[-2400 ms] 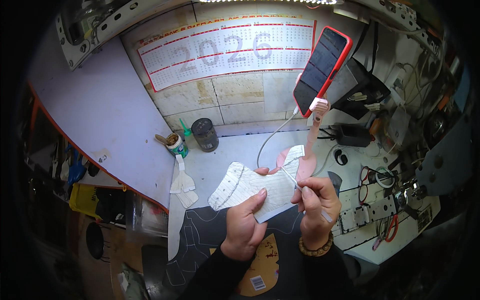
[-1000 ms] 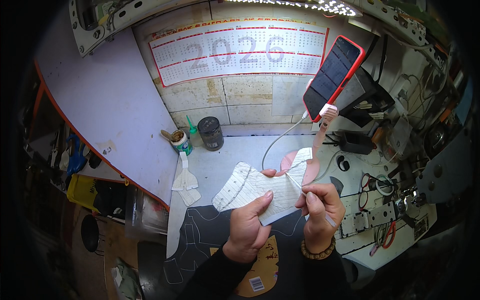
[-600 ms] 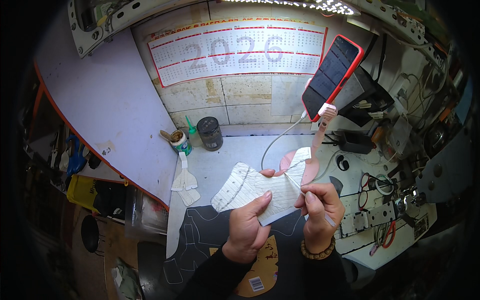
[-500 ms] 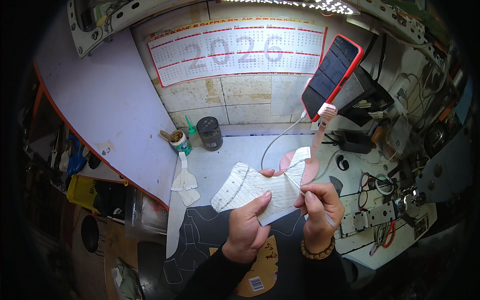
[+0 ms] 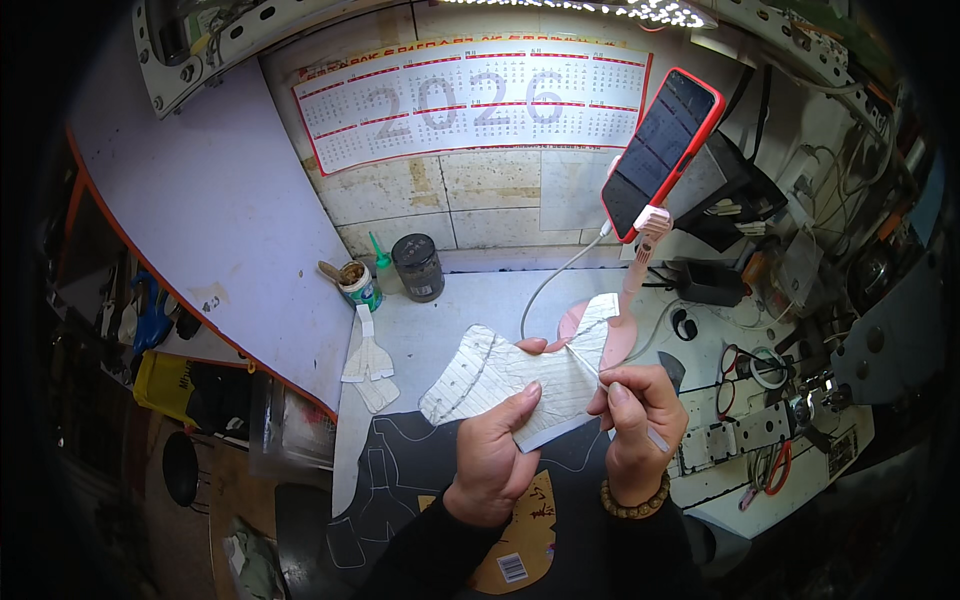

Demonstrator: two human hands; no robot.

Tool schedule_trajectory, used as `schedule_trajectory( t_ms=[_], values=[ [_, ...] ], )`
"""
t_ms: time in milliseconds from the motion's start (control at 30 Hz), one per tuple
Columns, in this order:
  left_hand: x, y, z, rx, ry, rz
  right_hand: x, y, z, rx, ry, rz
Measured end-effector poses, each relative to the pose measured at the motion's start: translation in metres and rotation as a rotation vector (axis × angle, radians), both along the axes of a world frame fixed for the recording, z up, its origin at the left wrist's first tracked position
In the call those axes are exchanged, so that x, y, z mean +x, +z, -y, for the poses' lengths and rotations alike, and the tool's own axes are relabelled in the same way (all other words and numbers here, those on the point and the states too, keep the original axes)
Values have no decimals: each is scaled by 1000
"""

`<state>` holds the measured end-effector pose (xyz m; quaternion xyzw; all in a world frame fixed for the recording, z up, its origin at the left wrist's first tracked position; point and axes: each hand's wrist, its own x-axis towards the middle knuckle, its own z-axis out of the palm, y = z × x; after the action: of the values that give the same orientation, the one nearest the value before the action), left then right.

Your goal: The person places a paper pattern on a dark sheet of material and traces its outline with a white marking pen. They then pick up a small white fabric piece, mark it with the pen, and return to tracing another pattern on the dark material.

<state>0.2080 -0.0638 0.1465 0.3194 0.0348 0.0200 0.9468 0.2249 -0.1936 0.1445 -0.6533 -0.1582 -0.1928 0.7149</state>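
Note:
My left hand (image 5: 495, 450) grips a white, creased, line-marked flat piece (image 5: 555, 385), its thumb on top and a fingertip showing at the far edge. The piece has a wide left end with small dark marks and a narrow arm rising at the right. My right hand (image 5: 640, 420) is closed at its right side, thumb and forefinger pinching a narrow pale strip (image 5: 584, 362) that runs up onto the piece. A pale end also shows below those fingers. Whether the strip is attached to the piece is unclear. Smaller white cut pieces (image 5: 370, 365) lie at the left.
Behind stand a dark jar (image 5: 418, 267), a green-tipped bottle (image 5: 380, 252) and a brush pot (image 5: 360, 285). A red-cased phone (image 5: 662, 150) sits on a pink stand (image 5: 640, 265). Dark outlined material (image 5: 400, 510) and brown card (image 5: 515, 570) lie under my arms. Red-handled scissors (image 5: 778, 468) are at right.

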Motion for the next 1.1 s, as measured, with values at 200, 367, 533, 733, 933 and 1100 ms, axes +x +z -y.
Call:
schedule_trajectory(
  t_ms=[200,367,533,733,933,1100],
  values=[
    [0,-1,0,1,1,6,0,0,0,2,0,-5],
    [0,-1,0,-12,-7,6,0,-1,1,7,2,-1],
    [0,0,0,-7,-4,3,0,-1,1,12,12,-5],
    [0,2,1,-4,3,-20,-1,0,2,15,14,-18],
    [0,2,2,2,0,-6,-3,0,1,20,-1,17],
    [0,1,1,-8,2,-10,0,-1,1,21,4,-23]
  ],
)
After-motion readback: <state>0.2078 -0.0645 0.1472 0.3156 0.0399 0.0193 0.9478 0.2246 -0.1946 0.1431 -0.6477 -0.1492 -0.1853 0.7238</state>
